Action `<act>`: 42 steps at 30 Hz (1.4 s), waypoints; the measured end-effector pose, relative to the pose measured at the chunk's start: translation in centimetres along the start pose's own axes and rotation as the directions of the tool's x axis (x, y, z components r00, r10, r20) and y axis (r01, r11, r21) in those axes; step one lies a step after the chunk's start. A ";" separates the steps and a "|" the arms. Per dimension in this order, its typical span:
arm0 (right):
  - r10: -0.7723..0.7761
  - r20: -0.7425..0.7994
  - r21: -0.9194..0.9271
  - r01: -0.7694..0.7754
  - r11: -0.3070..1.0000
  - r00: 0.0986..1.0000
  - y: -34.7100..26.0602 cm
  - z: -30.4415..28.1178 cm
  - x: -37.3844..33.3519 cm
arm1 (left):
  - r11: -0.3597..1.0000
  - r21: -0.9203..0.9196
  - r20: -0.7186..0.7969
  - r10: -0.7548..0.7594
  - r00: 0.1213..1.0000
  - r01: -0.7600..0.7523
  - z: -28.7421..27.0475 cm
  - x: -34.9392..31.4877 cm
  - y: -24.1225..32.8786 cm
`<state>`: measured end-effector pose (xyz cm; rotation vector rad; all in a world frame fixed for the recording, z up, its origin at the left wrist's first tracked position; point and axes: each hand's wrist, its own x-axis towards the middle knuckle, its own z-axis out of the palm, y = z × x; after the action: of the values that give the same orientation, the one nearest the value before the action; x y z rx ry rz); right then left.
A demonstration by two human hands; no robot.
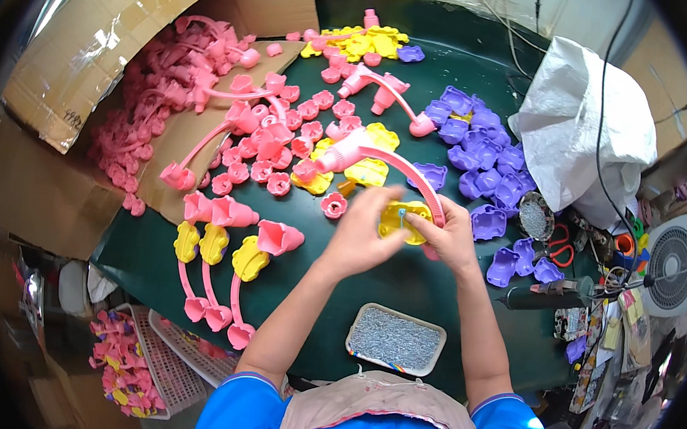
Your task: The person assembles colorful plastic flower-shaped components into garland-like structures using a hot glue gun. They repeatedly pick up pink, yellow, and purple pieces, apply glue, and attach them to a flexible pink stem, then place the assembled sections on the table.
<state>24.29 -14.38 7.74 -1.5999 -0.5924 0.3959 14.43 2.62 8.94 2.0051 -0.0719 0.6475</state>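
My right hand [453,238] is closed around a yellow plastic shell [414,235], with its thumb over the hollow side. A pink curved tube [400,164] passes into the same grip and arches away to a wide pink end at the far left. Inside the shell, by my right thumb, a small bluish pin [402,213] stands; its exact kind is too small to tell. My left hand [359,236] is at the shell's left side, somewhat blurred, its thumb and fingers apart with nothing visible between them. Whether it touches the shell, I cannot tell.
A tray of small metal screws or pins [396,340] sits near me. Pink flower-shaped cups [279,184] and purple shells [481,157] lie scattered on the green table. Three pink-and-yellow assemblies [214,245] rest at left. Red-handled scissors [563,246] and a dark tool [543,297] are at right.
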 end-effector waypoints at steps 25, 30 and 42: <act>0.047 0.043 0.119 -0.052 0.992 0.998 0.0 10.5 -8.2 | -0.012 -0.992 -0.070 -0.782 0.619 -0.128 -2.5 -4.3 2.5; -0.019 0.008 -0.107 0.019 0.994 1.000 0.2 10.1 -8.0 | -0.075 -0.989 -0.018 -0.802 0.598 -0.130 -1.6 -3.9 2.0; 0.270 0.407 0.475 -0.455 0.753 0.872 -0.5 7.2 -8.6 | -0.122 -0.990 -0.007 -0.437 0.900 -0.067 -0.3 -3.8 1.4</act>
<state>13.14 -13.62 6.60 -1.0707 -0.3378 1.0457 10.67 1.34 8.39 0.2518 -0.0229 0.4439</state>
